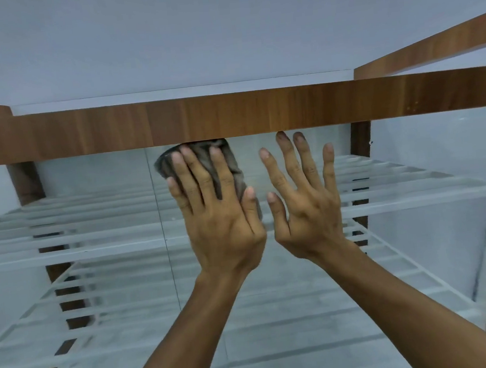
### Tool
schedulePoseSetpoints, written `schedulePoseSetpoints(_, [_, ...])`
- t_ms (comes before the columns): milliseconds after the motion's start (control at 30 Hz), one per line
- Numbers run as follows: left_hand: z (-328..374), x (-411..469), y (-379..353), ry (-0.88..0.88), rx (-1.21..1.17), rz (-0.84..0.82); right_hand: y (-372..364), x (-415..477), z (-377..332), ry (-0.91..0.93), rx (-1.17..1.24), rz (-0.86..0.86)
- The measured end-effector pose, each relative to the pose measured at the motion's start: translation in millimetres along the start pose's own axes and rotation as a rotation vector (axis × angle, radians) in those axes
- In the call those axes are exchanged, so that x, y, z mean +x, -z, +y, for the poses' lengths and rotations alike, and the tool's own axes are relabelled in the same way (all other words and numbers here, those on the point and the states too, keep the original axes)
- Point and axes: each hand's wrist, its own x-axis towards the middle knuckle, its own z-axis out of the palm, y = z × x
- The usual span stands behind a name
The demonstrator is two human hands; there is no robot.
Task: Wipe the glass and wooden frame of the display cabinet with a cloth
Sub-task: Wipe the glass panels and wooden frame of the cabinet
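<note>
On the left, the left hand [218, 216] presses a dark grey cloth [228, 167] flat against the glass [103, 197] of the display cabinet, fingers [194, 173] spread wide over it, just below the wooden frame [229, 115]. The cloth looks soft and light, so a flat palm should serve better than a pinch, with gentle pressure on fragile glass. To the right, the right hand [306, 207] is open and holds nothing, its 5 digits splayed near the pane.
</note>
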Motion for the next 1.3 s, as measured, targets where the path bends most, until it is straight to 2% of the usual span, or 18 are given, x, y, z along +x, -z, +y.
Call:
schedulePoseSetpoints(67, [10.0, -2.8, -6.6, -0.161, -0.002, -0.062, 2.5, -0.8, 3.5, 0.019, 0.023, 0.004])
schedulePoseSetpoints(133, [-0.1, -2.5, -7.2, -0.227, 0.016, -0.054, 8.2, -3.4, 15.5, 0.026, 0.017, -0.013])
schedulePoseSetpoints(200, [-11.7, -2.7, -4.7, -0.157, 0.024, 0.020, 15.8, -8.2, 35.3, 0.007, -0.019, -0.016])
schedulePoseSetpoints(267, [-8.0, -2.5, -6.4, -0.014, 0.034, 0.106, 23.2, -14.7, 55.7, -0.004, -0.046, -0.018])
schedulePoseSetpoints(367, [40.5, 0.1, -20.9, 0.093, 0.038, 0.072, 31.9, -21.0, 80.6, 0.004, -0.056, -0.028])
schedulePoseSetpoints(467, [78.9, -5.8, -37.7, -0.120, 0.016, -0.039, 41.1, -23.3, 103.9, 0.025, -0.053, -0.035])
schedulePoseSetpoints(533, [79.6, -7.9, -44.9, -0.194, -0.025, 0.008, 49.9, -27.4, 123.8, 0.038, -0.045, -0.040])
schedulePoseSetpoints(633, [90.8, -6.6, -54.8, -0.010, -0.040, 0.188, 63.7, -36.5, 155.2, 0.022, -0.036, -0.045])
schedulePoseSetpoints(700, [123.1, -5.0, -64.8, 0.101, -0.022, 0.161, 71.1, -41.7, 174.3, 0.028, -0.029, -0.053])
schedulePoseSetpoints(767, [157.3, -6.9, -76.6, 0.121, -0.021, 0.109, 77.4, -45.3, 192.3, 0.034, -0.031, -0.068])
schedulePoseSetpoints(1000, [232.4, -16.9, -110.7, -0.053, -0.027, 0.038, 98.1, -59.2, 250.9, 0.030, -0.080, -0.060])
schedulePoseSetpoints(1133, [265.0, -19.3, -126.4, -0.110, 0.000, 0.014, 112.9, -70.5, 279.3, -0.011, -0.131, -0.104])
schedulePoseSetpoints(1300, [310.5, -21.7, -145.9, -0.164, -0.010, -0.004, 132.6, -78.2, 309.4, 0.020, -0.241, -0.170])
